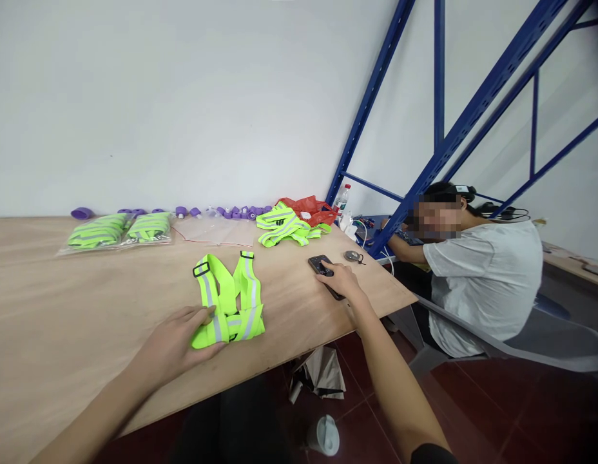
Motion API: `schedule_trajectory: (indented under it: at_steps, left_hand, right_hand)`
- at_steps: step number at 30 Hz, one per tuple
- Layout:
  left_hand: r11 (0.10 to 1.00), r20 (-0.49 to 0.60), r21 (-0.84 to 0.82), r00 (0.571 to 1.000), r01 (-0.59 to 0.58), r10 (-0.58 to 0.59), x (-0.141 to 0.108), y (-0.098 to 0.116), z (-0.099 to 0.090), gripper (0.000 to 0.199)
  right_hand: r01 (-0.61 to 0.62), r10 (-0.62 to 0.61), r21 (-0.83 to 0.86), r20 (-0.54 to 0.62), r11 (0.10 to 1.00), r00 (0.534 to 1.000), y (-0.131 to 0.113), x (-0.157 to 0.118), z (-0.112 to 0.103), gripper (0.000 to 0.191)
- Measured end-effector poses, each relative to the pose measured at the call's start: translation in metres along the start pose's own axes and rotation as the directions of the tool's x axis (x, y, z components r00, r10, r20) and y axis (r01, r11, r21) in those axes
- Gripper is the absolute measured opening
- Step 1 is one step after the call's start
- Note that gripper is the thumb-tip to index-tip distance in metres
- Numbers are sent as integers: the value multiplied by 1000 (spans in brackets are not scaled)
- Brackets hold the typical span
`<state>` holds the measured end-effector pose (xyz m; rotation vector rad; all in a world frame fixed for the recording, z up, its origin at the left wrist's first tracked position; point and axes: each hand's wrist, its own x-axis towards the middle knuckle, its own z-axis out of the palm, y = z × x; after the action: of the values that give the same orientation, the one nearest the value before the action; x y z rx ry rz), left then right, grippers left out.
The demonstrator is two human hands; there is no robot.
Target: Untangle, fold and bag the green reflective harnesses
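A neon-yellow reflective vest [227, 306] with silver stripes and black buckles lies folded on the table near its front edge. My left hand [185, 338] grips its lower left corner, with the thumb below and the fingers on top. To the right, a dark smartphone [319, 263] with a lit screen rests on the tabletop. My right hand [344, 282] is closed around the phone's near part, with a finger over the screen. Behind the phone sits a loose heap of the same neon straps [287, 225].
Two clear bags of folded vests [98, 232] lie at the back left, beside a flat plastic bag [216, 233]. Purple pieces [238, 212] line the wall. A round tape measure [352, 256] sits near the right edge. A person [487, 277] sits beyond the blue rack post [405, 206].
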<state>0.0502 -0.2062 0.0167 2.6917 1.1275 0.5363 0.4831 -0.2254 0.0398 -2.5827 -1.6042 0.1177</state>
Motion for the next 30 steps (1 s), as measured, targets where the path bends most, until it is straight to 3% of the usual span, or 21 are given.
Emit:
schedule_trajectory:
  at_steps: [17,22,30]
  left_hand:
    - [1000,30,11,999,22,-22,1,2,-1,61]
    - [1000,-3,-2,1000,8,-8,0,0,1,57]
    - [1000,-28,-3,1000,-10,10,0,-4,5,54]
  right_hand:
    - [4,-1,57,-51,998,999,2,-1,4,63]
    - [10,-7,62,-46,998,999,4,-1,5,63]
    - [-31,34,69,-49,997,998,3,0,5,105]
